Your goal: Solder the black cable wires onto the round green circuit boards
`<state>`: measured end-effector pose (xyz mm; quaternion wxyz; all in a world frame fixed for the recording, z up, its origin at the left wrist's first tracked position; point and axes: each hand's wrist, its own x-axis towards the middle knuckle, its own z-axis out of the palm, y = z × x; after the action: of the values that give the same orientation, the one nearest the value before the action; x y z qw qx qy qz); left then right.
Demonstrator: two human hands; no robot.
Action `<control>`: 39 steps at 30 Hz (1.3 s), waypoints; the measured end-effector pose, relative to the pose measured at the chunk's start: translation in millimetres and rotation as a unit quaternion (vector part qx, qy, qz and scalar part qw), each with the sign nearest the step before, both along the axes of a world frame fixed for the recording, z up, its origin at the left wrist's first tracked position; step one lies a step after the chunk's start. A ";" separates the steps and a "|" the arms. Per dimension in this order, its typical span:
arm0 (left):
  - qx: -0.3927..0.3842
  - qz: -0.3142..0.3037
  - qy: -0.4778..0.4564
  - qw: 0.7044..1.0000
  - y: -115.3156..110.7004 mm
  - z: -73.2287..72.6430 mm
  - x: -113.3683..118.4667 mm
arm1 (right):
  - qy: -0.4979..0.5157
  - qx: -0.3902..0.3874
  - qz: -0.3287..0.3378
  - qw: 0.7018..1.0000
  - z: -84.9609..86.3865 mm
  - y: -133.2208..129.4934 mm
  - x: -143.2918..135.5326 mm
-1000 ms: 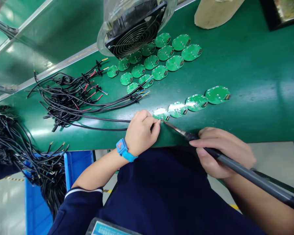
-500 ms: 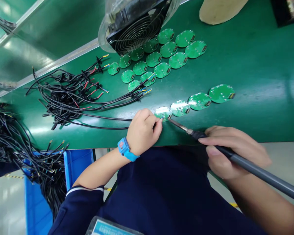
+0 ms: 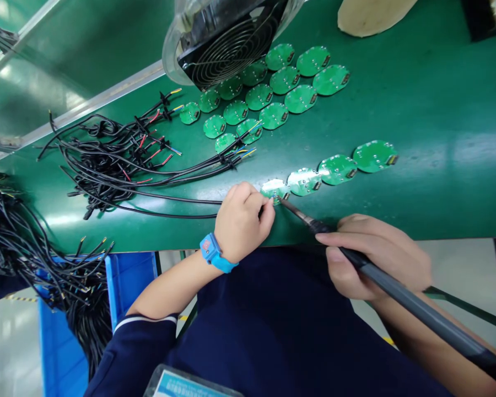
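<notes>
My left hand [image 3: 244, 220], with a blue watch on its wrist, is pinched closed at the lower left edge of a green circuit board [image 3: 274, 189]. Black cables [image 3: 177, 199] run in from the left and end under this hand; the wire ends are mostly hidden by the fingers. My right hand [image 3: 374, 256] grips a soldering iron [image 3: 366, 264] like a pen, its metal tip at the same board, just right of the left fingertips. Three more boards [image 3: 337, 169] continue the row up to the right.
Several green boards [image 3: 273, 116] lie in rows farther back, beside a black fan [image 3: 231, 52]. A tangle of black cables [image 3: 107, 176] covers the left of the green table [image 3: 430, 182]. More cables hang over a blue bin [image 3: 66, 347] at lower left.
My right hand and the soldering iron have moved left, bringing the tip nearer to my left fingertips. My left hand has stayed nearly still.
</notes>
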<state>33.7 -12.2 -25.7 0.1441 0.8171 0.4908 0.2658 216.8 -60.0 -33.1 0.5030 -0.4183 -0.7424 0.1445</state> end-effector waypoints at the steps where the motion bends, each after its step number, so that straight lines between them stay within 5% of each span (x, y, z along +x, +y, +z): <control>1: -0.004 0.001 0.002 1.000 0.0 0.3 0.1 | -0.002 0.004 -0.002 1.000 -0.3 -0.1 0.2; 17: -0.028 0.036 0.004 0.999 -0.7 2.9 4.3 | -0.017 0.007 -0.005 1.000 -0.9 -1.4 -3.8; 25: -0.070 0.043 0.016 0.996 1.0 8.6 5.2 | 0.080 -0.040 -0.061 0.994 -6.1 -0.4 -0.1; 39: -0.131 0.027 -0.005 0.991 15.0 15.0 -0.8 | 0.035 -0.025 -0.012 0.999 -0.6 8.7 -5.2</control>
<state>32.9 2.8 -10.7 0.2455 0.7765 0.5424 0.2066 211.6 -51.4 -33.7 0.5198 -0.4339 -0.7157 0.1716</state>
